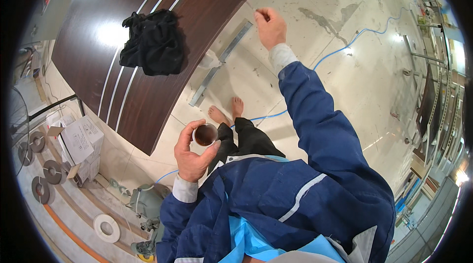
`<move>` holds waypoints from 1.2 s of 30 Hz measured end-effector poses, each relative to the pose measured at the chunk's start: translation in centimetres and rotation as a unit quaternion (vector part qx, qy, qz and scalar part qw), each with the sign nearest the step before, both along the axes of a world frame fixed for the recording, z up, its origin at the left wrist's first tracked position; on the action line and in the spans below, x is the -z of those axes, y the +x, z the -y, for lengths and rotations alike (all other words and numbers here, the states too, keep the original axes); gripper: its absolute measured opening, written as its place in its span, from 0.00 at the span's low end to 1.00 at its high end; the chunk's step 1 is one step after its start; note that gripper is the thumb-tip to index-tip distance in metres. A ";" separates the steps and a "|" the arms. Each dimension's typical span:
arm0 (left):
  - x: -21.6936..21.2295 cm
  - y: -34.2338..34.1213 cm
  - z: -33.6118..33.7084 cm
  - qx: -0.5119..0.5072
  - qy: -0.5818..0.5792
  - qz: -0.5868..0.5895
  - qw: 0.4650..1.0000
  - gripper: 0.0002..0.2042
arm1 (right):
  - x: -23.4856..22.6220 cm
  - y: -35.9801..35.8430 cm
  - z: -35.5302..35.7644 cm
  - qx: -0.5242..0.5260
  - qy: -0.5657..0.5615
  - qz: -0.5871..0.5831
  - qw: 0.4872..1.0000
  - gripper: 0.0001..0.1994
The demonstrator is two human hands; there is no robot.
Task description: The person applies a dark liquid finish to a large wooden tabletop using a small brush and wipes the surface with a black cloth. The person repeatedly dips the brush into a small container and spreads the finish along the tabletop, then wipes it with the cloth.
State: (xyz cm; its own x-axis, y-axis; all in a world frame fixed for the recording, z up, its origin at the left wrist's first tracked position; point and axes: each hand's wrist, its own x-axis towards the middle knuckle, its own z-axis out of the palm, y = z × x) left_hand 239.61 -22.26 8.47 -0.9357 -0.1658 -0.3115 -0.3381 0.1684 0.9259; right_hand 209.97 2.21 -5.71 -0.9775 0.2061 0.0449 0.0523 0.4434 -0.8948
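A small cup point(205, 135) of dark brown drink is in my left hand point(191, 150), thumb and fingers wrapped around its sides. It is held in front of my body, near the corner of a dark wood table point(148, 130). My right hand point(271, 29) is raised out ahead with its fingers curled in; nothing shows in it. Below that hand is the pale floor, just past the table's edge. On the table lies a crumpled black cloth point(153, 42), across light inlaid stripes.
A grey metal bar point(220, 63) lies on the tiled floor beside the table. A blue hose point(340, 49) winds across the floor past my bare feet point(237, 107). At left are an open carton point(79, 142), rolls of edging strip point(107, 228) and a grey-green machine point(148, 204). Racks with long pieces point(433, 110) line the right.
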 end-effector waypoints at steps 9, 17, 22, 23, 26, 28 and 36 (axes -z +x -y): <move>0.6 -0.7 -0.9 0.002 -0.005 0.003 1.000 0.31 | -0.3 1.5 0.6 -0.083 0.072 -0.049 0.993 0.06; 0.6 0.0 -1.4 -0.007 0.003 -0.007 1.000 0.30 | -0.6 3.0 1.8 -0.060 0.050 -0.055 0.995 0.05; 0.5 0.8 -1.5 -0.012 0.007 -0.005 1.000 0.30 | -0.3 5.4 3.0 -0.227 0.099 -0.076 0.966 0.05; 0.4 1.0 -1.5 -0.014 0.000 -0.007 1.000 0.29 | -0.2 5.7 3.2 -0.189 0.074 -0.102 0.974 0.05; 0.2 1.6 -1.4 -0.025 0.006 -0.008 1.000 0.29 | -0.4 5.9 3.9 -0.113 0.036 -0.075 0.990 0.06; 0.2 1.9 -1.3 -0.032 0.019 -0.010 0.999 0.29 | -0.8 6.2 4.3 -0.047 0.013 -0.066 0.997 0.06; 0.5 3.4 -0.1 -0.019 0.000 -0.026 0.999 0.29 | -1.3 9.7 6.2 -0.145 0.010 -0.024 0.989 0.05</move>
